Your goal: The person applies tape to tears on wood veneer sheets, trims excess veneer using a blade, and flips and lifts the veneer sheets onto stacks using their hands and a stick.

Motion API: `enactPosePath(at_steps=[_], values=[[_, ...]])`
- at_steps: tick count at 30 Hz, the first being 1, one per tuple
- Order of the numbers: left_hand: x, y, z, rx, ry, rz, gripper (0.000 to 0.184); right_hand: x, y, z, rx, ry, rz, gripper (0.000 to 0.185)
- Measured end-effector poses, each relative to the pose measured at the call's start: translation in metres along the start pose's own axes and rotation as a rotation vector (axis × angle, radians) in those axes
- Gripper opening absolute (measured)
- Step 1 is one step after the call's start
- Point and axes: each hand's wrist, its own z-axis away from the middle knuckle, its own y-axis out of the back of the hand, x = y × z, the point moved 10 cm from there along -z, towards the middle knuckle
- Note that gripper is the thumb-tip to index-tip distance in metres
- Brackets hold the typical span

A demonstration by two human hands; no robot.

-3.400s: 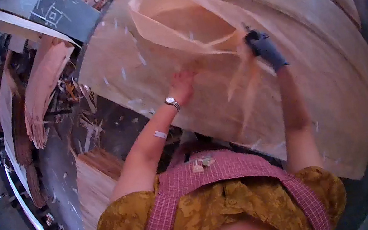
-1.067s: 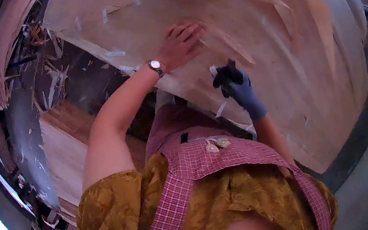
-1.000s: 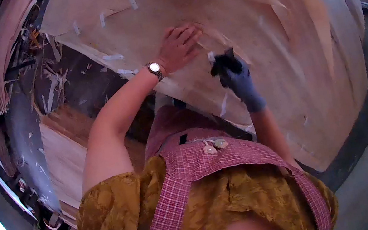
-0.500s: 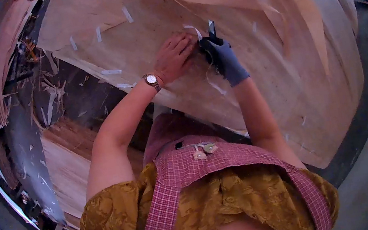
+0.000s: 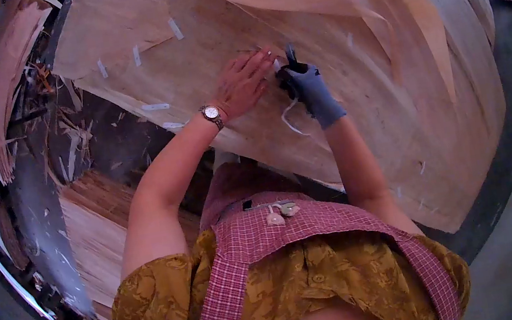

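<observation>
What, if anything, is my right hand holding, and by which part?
Your right hand grips a dark tool below its protruding end; the rest is hidden. I can't tell whether it also holds the white strip.

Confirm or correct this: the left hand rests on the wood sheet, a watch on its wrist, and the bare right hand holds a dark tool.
The right hand is not bare: the head view shows it in a blue-grey glove. The rest of that stands.
</observation>
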Motion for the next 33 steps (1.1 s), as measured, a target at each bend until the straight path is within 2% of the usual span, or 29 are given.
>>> enactPosePath(at_steps=[9,15,18,21,24,27,28,31,33], values=[[-0.004,-0.012,0.000,-0.038,-0.003,-0.085,0.058,0.002,-0.002,0.000,-0.003,-0.046,0.024,0.024],[-0.001,-0.012,-0.001,-0.030,-0.016,-0.132,0.057,-0.013,0.000,0.035,-0.031,-0.018,-0.141,0.023],[0.000,-0.012,-0.003,-0.024,-0.024,-0.140,0.056,-0.020,0.018,0.044,-0.043,0.012,0.123,0.023],[0.001,-0.018,-0.002,-0.016,-0.040,-0.145,0.055,-0.036,0.042,0.016,0.180,0.500,0.933,0.024],[0.002,-0.019,-0.001,-0.007,-0.057,-0.163,0.055,-0.040,0.065,0.018,0.272,0.688,1.248,0.026],[0.001,-0.025,-0.004,-0.062,-0.029,-0.193,0.052,-0.013,0.113,0.050,0.128,0.024,0.331,0.025],[0.000,-0.029,-0.004,-0.093,-0.011,-0.203,0.050,-0.001,0.124,0.065,0.151,-0.046,0.221,0.025],[0.007,-0.019,-0.016,0.033,-0.044,-0.206,0.051,0.044,0.133,0.105,0.198,-0.118,-0.158,0.025],[0.009,-0.010,-0.026,-0.026,0.109,-0.201,0.053,0.066,0.127,0.115,0.240,-0.131,-0.171,0.026]])
